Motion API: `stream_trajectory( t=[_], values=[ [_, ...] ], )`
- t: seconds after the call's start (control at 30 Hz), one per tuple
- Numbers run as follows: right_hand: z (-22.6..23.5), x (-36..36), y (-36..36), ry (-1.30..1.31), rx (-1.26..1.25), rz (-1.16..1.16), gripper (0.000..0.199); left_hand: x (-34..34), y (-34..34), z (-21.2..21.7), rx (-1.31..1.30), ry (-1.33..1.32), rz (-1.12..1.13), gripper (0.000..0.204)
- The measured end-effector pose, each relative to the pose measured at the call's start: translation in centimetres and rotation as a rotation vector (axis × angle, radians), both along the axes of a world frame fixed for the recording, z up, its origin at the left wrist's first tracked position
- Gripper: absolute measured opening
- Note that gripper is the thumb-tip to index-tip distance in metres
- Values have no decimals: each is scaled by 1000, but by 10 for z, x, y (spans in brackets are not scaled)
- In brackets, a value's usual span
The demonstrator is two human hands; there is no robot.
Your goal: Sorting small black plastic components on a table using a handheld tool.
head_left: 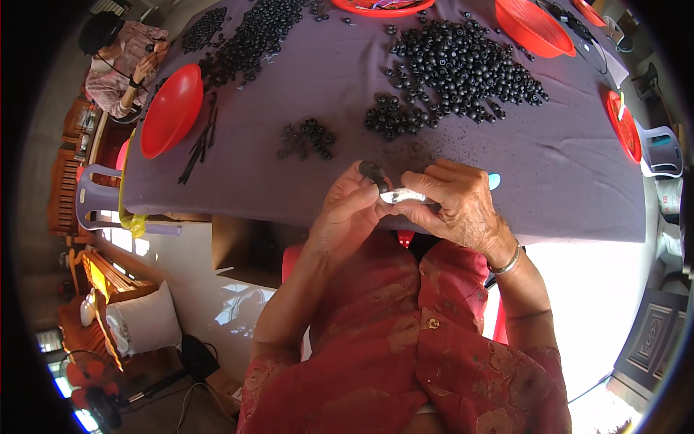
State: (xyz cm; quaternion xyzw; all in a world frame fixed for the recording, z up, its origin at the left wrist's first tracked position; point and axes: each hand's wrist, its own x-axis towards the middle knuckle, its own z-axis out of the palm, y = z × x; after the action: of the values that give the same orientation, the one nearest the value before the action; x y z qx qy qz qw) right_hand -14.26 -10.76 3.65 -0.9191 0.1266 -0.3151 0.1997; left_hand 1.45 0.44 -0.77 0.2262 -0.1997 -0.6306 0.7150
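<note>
Close to my body, above the table's near edge, my left hand [344, 211] is closed, pinching a small black rounded piece [372, 172] between thumb and fingers. My right hand [457, 201] wraps round a small knife [402, 195]; its bright blade meets the held piece, and a light-blue handle end pokes out behind the fingers. Beyond my hands a small group of black rounded pieces [311, 137] lies on the purple cloth. A much larger heap of them [463, 69] spreads farther off to the right. Fingers hide part of the held piece.
A red basin [172, 110] and thin black strips [199, 141] lie at the left. Another black heap [253, 40] sits far left, where a person [126, 65] works. Red baskets [535, 27] line the far right. Dark crumbs dot the cloth [246, 173].
</note>
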Motion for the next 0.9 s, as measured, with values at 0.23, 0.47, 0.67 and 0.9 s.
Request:
stream_trajectory(
  t=[0.23, 0.47, 0.67, 0.9],
  values=[
    [-2, -2, -4, 21, 37, 44, 27, 2, 0, -9, -18, -1, -27, 13],
    [-4, -3, 0, -8, 84, 58, 22, 1, 3, -7, -30, 12, -44, 13],
    [-5, -1, -2, 4, 66, 43, 21, 3, 0, -8, -35, 1, -30, 13],
    [-4, 2, -10, -57, 217, -46, 22, -4, -2, 2, 81, -152, -104, 14]
  ],
)
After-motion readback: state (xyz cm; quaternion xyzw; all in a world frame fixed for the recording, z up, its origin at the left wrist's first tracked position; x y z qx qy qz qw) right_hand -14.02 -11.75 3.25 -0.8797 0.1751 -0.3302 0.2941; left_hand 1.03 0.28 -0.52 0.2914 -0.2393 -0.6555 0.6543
